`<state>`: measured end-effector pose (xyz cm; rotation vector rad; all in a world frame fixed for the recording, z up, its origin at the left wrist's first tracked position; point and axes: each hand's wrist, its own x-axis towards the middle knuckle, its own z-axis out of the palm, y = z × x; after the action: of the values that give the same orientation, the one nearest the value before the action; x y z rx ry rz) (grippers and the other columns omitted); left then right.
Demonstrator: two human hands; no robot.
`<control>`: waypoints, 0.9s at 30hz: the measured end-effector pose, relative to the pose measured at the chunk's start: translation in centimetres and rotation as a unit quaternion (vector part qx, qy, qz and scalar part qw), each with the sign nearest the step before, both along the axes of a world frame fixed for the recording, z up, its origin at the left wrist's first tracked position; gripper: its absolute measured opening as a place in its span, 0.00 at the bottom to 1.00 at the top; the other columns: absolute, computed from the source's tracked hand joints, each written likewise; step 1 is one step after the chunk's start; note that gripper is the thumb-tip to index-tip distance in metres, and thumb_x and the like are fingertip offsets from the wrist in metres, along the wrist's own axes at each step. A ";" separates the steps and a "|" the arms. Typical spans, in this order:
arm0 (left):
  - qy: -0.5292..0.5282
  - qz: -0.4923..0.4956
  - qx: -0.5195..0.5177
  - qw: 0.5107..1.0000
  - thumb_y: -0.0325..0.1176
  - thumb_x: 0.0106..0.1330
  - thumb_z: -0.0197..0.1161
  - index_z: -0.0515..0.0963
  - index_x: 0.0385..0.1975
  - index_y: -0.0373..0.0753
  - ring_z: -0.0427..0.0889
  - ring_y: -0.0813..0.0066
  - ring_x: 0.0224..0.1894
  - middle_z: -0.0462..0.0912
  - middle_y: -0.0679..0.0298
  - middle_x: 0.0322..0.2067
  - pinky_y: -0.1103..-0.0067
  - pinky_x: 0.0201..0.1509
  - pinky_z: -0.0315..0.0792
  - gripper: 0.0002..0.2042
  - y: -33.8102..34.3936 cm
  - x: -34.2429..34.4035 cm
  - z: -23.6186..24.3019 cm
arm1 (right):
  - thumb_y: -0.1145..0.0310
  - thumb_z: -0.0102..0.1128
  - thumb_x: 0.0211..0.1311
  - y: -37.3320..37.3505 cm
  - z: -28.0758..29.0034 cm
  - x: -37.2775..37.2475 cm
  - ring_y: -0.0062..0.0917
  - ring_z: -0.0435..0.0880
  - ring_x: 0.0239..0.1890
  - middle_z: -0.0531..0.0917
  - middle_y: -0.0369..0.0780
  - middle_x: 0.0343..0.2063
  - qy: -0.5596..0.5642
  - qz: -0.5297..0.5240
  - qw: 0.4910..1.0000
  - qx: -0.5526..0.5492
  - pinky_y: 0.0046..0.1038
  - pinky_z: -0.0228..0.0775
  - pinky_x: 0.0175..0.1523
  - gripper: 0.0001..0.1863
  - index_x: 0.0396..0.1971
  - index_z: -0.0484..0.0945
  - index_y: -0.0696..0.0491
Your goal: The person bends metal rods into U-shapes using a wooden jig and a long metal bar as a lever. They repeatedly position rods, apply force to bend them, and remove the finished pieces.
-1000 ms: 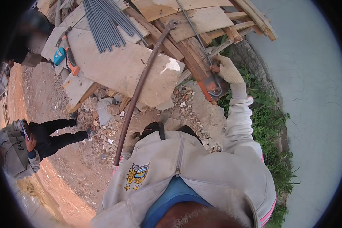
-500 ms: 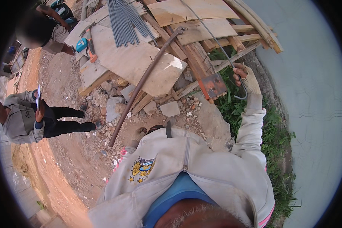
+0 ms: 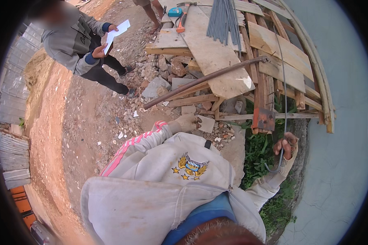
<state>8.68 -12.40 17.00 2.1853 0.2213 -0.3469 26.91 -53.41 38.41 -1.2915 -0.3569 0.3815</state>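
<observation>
One hooked rod (image 3: 285, 98) was clasped in the right grip (image 3: 288, 147), near right, beside the counter (image 3: 208, 53); whether the left grip (image 3: 188, 122) held anything, I couldn't tell. Farther off lay one pipe (image 3: 208, 78), one hammer (image 3: 181, 25), one tape measure (image 3: 175, 12).

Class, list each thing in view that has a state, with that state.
Right hand: gripping hooked rod
Left hand: nothing visibly held
Hooked rod: held, end bent
Hammer: lying down
Tape measure: beside hammer
Grey rods: straight, piled together
Long bar: lying aslant
Jacket: partly unzipped
Paper: held by another person
</observation>
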 end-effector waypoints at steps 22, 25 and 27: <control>0.024 0.023 -0.009 0.999 0.46 0.67 0.64 0.84 0.54 0.38 0.82 0.48 0.57 0.85 0.45 0.51 0.63 0.62 0.74 0.22 3.7 -7.2 1.3 | 0.54 0.62 0.74 23.2 6.4 -6.6 0.16 0.79 0.31 0.85 0.35 0.33 -0.193 0.101 0.944 -0.247 0.21 0.68 0.33 0.21 0.54 0.81 0.57; 0.016 0.034 0.013 0.999 0.46 0.67 0.64 0.84 0.54 0.38 0.83 0.49 0.55 0.86 0.44 0.49 0.63 0.61 0.74 0.22 6.1 -7.8 0.1 | 0.46 0.63 0.72 34.6 6.9 -9.1 0.17 0.83 0.34 0.86 0.37 0.36 -0.139 0.295 0.920 -0.216 0.21 0.71 0.35 0.30 0.59 0.79 0.56; 0.001 0.047 -0.005 0.999 0.46 0.67 0.65 0.84 0.54 0.38 0.84 0.49 0.54 0.86 0.44 0.48 0.63 0.60 0.75 0.22 7.9 -8.4 -1.1 | 0.42 0.64 0.69 41.0 6.3 -10.6 0.19 0.85 0.36 0.87 0.38 0.38 -0.163 0.341 0.898 -0.226 0.22 0.73 0.36 0.34 0.61 0.78 0.56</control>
<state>0.24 -4.47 15.94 2.1572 0.3229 -0.2976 16.27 -12.46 44.76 -1.6688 -1.0680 0.8818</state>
